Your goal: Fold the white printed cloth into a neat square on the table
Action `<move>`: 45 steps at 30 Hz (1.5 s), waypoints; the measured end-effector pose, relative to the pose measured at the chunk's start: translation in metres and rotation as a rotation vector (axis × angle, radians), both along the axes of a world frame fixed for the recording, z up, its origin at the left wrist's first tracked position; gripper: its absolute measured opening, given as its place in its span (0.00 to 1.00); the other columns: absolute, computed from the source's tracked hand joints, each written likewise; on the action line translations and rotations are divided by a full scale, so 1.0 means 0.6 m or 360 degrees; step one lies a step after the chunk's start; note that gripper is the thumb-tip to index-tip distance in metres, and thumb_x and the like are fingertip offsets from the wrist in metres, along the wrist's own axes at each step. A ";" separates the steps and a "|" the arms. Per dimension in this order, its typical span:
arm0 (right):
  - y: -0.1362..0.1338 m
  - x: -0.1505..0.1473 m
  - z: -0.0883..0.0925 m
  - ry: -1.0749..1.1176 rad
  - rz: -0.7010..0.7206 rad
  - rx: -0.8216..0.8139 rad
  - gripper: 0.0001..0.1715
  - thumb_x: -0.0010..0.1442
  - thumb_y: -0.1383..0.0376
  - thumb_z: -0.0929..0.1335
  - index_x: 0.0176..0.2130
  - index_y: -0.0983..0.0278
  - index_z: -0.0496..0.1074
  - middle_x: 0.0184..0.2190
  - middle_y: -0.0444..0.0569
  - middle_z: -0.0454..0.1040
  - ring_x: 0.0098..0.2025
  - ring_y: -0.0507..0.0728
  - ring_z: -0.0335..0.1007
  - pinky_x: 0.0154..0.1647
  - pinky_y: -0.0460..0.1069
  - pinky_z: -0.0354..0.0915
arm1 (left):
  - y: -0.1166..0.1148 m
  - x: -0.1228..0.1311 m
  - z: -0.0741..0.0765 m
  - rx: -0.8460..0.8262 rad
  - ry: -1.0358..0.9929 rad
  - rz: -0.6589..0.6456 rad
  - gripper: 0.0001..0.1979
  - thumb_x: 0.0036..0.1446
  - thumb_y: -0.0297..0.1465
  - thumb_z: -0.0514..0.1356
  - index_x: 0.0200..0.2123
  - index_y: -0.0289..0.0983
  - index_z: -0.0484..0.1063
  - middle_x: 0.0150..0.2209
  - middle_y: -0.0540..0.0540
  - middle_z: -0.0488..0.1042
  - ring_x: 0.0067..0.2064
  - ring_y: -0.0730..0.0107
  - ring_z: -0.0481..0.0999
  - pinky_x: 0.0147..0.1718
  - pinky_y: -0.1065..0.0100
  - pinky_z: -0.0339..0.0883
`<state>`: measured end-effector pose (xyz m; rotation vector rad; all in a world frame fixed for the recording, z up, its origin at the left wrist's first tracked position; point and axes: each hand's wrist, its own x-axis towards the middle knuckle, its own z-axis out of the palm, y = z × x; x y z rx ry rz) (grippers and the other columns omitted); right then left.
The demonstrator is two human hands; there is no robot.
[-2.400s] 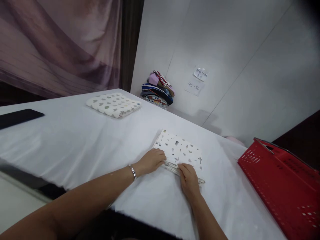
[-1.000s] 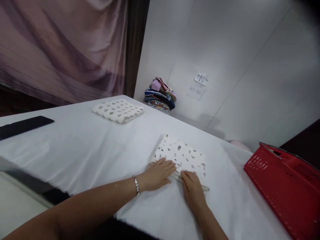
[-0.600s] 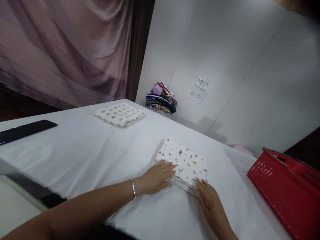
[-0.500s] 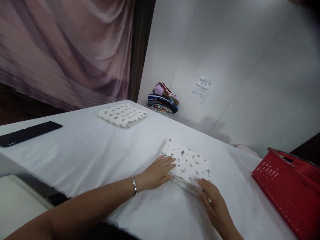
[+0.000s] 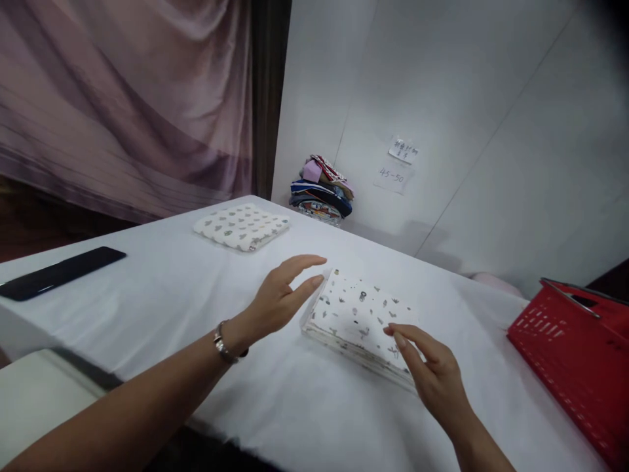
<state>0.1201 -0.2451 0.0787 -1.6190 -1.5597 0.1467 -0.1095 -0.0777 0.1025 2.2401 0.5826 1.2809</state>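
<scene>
A folded white cloth with small printed figures lies flat on the white-covered table in front of me. My left hand hovers just left of the cloth, lifted off the table, fingers stretched out and apart, holding nothing. My right hand is at the cloth's near right corner, fingers loosely curved with the tips touching or just above the top layer, holding nothing. A bracelet sits on my left wrist.
A second folded patterned cloth lies farther back on the table. A pile of colourful clothes rests against the white wall. A red plastic basket stands at the right edge. A flat black object lies at the left.
Both hands have lifted off the near edge of the folded cloth. The left hand rose and moved to the cloth's left side; the right hand moved to the right corner.
</scene>
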 end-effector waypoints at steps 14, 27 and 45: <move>0.024 0.170 -0.223 -0.0167 -0.0349 -0.0641 0.31 0.58 0.52 0.61 0.57 0.62 0.61 0.62 0.53 0.50 0.64 0.62 0.39 0.61 0.62 0.46 | 0.039 0.075 -0.186 -0.0145 0.1172 -0.0283 0.26 0.59 0.47 0.45 0.57 0.43 0.58 0.63 0.46 0.50 0.65 0.60 0.43 0.58 0.54 0.46; 0.140 0.270 -0.166 0.0349 -0.0905 -0.0660 0.39 0.51 0.53 0.65 0.57 0.71 0.61 0.53 0.59 0.66 0.55 0.63 0.61 0.54 0.55 0.59 | 0.182 0.217 -0.155 -0.1075 0.0877 0.0354 0.26 0.51 0.42 0.55 0.49 0.31 0.63 0.53 0.33 0.65 0.55 0.51 0.64 0.50 0.59 0.57; 0.222 0.237 -0.165 0.0617 -0.0715 -0.0410 0.40 0.49 0.56 0.66 0.57 0.69 0.58 0.43 0.54 0.72 0.40 0.59 0.71 0.39 0.51 0.68 | 0.236 0.199 -0.164 -0.1165 0.0513 0.0435 0.14 0.45 0.41 0.60 0.27 0.37 0.63 0.28 0.48 0.70 0.31 0.66 0.71 0.26 0.70 0.59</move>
